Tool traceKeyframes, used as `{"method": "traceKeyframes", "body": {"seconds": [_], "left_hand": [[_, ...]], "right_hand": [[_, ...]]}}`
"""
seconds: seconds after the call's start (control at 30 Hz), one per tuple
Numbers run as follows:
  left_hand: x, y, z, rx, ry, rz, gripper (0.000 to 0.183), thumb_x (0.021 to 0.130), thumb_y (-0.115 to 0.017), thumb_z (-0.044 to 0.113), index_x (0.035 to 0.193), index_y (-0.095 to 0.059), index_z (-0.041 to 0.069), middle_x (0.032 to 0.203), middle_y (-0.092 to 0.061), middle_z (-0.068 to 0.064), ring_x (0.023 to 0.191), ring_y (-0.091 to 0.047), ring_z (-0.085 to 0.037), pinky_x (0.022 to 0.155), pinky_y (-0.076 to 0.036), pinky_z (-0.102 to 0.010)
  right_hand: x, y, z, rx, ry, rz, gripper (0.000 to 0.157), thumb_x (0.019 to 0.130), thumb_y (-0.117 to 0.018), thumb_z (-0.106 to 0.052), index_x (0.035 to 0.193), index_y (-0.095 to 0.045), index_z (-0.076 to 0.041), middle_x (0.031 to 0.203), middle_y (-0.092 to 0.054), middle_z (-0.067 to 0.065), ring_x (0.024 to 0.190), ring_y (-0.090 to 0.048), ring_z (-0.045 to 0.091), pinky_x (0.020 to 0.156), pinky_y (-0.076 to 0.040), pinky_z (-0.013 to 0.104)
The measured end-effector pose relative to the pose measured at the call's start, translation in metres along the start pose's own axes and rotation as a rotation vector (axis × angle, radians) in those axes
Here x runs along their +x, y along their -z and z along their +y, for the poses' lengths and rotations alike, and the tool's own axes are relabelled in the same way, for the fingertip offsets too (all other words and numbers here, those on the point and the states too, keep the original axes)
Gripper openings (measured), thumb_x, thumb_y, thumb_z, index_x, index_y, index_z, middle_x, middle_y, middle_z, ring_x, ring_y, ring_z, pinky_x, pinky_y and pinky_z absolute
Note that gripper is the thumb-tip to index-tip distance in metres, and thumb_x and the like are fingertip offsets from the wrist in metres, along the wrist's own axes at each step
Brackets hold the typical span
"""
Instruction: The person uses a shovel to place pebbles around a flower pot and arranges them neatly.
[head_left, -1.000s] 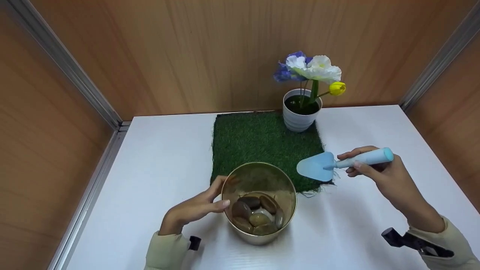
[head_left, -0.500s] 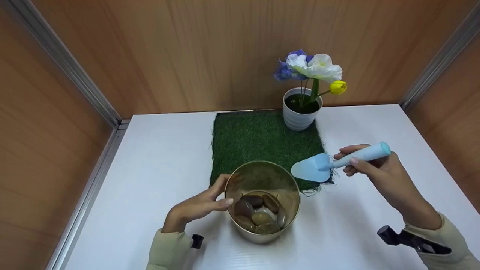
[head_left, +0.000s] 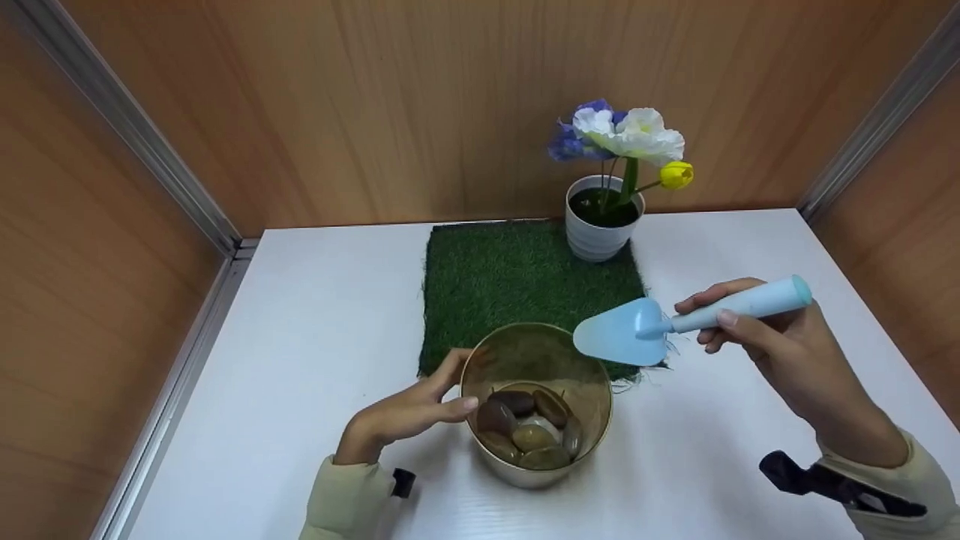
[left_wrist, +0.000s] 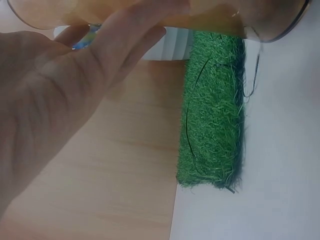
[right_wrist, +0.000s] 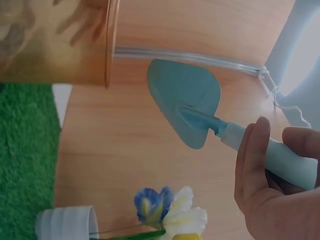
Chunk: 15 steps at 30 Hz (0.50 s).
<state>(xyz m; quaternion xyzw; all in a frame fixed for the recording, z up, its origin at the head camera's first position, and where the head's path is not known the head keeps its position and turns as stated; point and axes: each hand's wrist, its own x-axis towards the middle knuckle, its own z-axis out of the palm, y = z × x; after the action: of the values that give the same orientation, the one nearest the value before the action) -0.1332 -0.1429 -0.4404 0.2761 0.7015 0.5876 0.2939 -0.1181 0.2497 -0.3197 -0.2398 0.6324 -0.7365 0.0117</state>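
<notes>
Trowel (head_left: 621, 334) in right fingers (head_left: 718, 292); bowl (head_left: 536, 352) against left fingers (head_left: 448, 370)

Your head camera looked forward and down at the white table (head_left: 225, 337) from farthest off. Your 2 wrist cameras, turned sideways, looked closely past your left hand (left_wrist: 60, 80) and your right hand (right_wrist: 277, 210) toward the wooden wall (right_wrist: 125, 150); all 3 views shared the green mat (head_left: 517, 277) and bowl (head_left: 532, 356).

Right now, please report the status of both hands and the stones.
Left hand grips bowl; right hand holds blue trowel nearby. Stones inside bowl. Top open, no obstacle seen.
</notes>
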Motion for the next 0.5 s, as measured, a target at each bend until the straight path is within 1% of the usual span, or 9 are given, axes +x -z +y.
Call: {"method": "traceKeyframes", "body": {"seconds": [0.1, 0.17, 0.2, 0.23, 0.4, 0.5], "left_hand": [[0.002, -0.003, 0.001, -0.001, 0.009, 0.008, 0.061, 0.094, -0.053, 0.038, 0.142, -0.020, 0.023, 0.149, -0.018, -0.002, 0.138, -0.013, -0.021, 0.094, -0.041, -0.043], [0.004, -0.005, 0.002, 0.003, 0.007, 0.012, 0.061, 0.093, -0.054, 0.038, 0.142, -0.020, 0.023, 0.148, -0.020, -0.003, 0.138, -0.015, -0.022, 0.095, -0.040, -0.043], [0.003, -0.006, 0.006, 0.002, 0.010, 0.012, 0.061, 0.093, -0.054, 0.039, 0.142, -0.020, 0.021, 0.148, -0.021, -0.005, 0.137, -0.017, -0.023, 0.095, -0.040, -0.044], [0.004, -0.007, 0.006, 0.002, 0.012, 0.013, 0.061, 0.093, -0.053, 0.040, 0.141, -0.020, 0.021, 0.147, -0.022, -0.006, 0.137, -0.018, -0.024, 0.094, -0.041, -0.043], [0.001, -0.012, 0.026, 0.005, 0.017, 0.001, 0.063, 0.093, -0.053, 0.040, 0.140, -0.021, 0.012, 0.146, -0.023, -0.013, 0.136, -0.019, -0.029, 0.095, -0.040, -0.042], [0.002, -0.014, 0.032, 0.012, 0.022, -0.005, 0.064, 0.093, -0.053, 0.041, 0.140, -0.021, 0.012, 0.146, -0.023, -0.013, 0.136, -0.020, -0.028, 0.095, -0.040, -0.041]], "right_hand": [[0.000, -0.006, 0.000, 0.031, 0.035, -0.090, 0.025, 0.090, -0.034, 0.021, 0.110, -0.048, 0.023, 0.108, -0.056, 0.033, 0.081, -0.061, 0.031, 0.068, -0.053, 0.032], [0.001, -0.010, 0.001, 0.005, 0.053, -0.141, 0.026, 0.089, -0.034, 0.022, 0.109, -0.049, 0.021, 0.108, -0.057, 0.032, 0.085, -0.061, 0.031, 0.068, -0.052, 0.032], [0.001, -0.013, 0.002, -0.024, 0.052, -0.155, 0.026, 0.089, -0.035, 0.022, 0.109, -0.051, 0.019, 0.108, -0.057, 0.030, 0.086, -0.061, 0.031, 0.068, -0.052, 0.032], [0.002, -0.015, 0.003, -0.059, 0.041, -0.164, 0.025, 0.089, -0.037, 0.021, 0.108, -0.052, 0.018, 0.108, -0.058, 0.029, 0.086, -0.061, 0.030, 0.068, -0.052, 0.032], [0.007, -0.029, 0.012, -0.222, -0.024, -0.239, 0.021, 0.090, -0.045, 0.013, 0.104, -0.059, 0.008, 0.107, -0.061, 0.024, 0.083, -0.061, 0.028, 0.066, -0.053, 0.033], [0.011, -0.038, 0.020, -0.299, -0.074, -0.285, 0.019, 0.093, -0.048, 0.005, 0.105, -0.063, 0.001, 0.106, -0.063, 0.018, 0.083, -0.061, 0.029, 0.066, -0.053, 0.035]]}}
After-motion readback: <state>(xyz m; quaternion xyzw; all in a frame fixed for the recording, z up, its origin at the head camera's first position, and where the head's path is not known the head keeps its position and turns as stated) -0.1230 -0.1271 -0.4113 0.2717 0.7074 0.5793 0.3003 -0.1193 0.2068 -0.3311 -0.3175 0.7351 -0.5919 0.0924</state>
